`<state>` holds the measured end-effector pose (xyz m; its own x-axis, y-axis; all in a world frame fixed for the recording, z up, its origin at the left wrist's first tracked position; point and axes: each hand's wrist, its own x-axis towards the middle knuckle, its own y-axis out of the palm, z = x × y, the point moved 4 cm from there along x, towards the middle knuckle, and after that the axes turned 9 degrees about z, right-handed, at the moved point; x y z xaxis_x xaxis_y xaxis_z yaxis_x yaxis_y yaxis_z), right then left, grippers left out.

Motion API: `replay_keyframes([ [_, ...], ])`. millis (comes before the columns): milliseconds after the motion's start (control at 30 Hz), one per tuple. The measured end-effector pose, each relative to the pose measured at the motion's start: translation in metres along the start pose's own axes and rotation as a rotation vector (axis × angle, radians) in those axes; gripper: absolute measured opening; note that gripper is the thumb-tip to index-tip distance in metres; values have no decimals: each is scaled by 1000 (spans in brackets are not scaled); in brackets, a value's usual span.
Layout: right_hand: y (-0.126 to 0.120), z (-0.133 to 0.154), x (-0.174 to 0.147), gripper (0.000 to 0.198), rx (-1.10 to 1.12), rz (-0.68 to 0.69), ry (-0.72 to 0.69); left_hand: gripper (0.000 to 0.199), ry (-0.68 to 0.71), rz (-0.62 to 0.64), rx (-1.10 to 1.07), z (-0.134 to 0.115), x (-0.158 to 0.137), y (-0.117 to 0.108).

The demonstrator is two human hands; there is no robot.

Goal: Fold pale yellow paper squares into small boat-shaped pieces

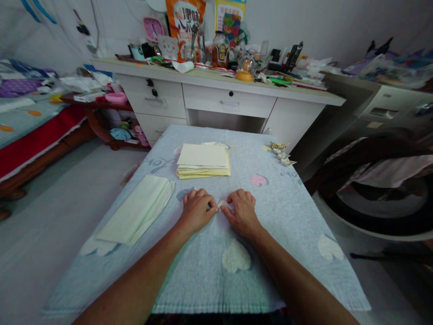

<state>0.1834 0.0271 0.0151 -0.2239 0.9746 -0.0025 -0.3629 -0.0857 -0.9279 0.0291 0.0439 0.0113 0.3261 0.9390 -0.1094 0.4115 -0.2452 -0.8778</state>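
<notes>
Around the middle of the worktop [287,257], a small paper piece [224,204] is resting between the two grips of the person. The left grip [199,207] is pinching it at its left end, thumb and forefinger coming together there. The right grip [244,212] is touching it from the other side with the thumb; whether its forefinger is also closing on the paper, I cannot tell. Both forearms [145,266] are crossing the near edge. Beyond the grips, toward the far edge and left of its middle, a stack of paper [203,155] is lying, with whitish sheets above and yellow ones showing below. Along the left edge, folded pale green sheets [137,210] are lying at a slant. Close to the far right corner, some small folded papers [284,155] are sitting in a short row, and the farthest is showing a yellow and dark pattern. Under all these, a light blue cloth [196,284] with heart prints is covering the worktop. Past the far edge, a white drawer unit [162,101] is standing, carrying an orange bag [184,18], a pink clock [154,28] and a jar [220,52] among many small items.
</notes>
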Motion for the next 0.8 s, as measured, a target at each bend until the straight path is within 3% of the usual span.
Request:
replay_keyframes([
  [800, 3, 2, 2, 26, -93, 19, 30, 10, 8, 65, -34, 4, 3, -2],
])
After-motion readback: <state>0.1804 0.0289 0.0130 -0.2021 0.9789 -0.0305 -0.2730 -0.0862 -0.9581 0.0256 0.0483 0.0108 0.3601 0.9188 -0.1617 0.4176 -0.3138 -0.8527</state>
